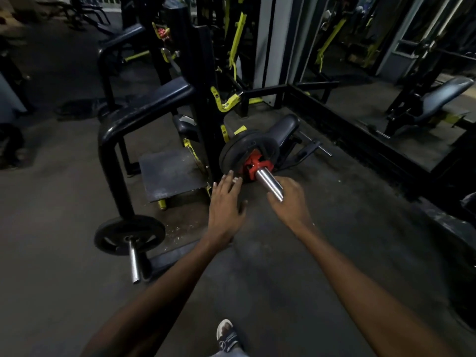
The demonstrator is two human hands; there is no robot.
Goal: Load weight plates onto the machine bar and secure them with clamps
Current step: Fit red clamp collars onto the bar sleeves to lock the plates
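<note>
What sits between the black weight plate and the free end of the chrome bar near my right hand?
In the head view, a red clamp sits on the chrome bar, against the black weight plate; past it the bar is bare.

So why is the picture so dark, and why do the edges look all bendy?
Head view: dim gym light leaves corners nearly black; glare shines on the chrome machine bar beside the red plastic clamp. The wide lens curves the black frames near the edges. The left hand looks slightly smeared by motion.
</note>
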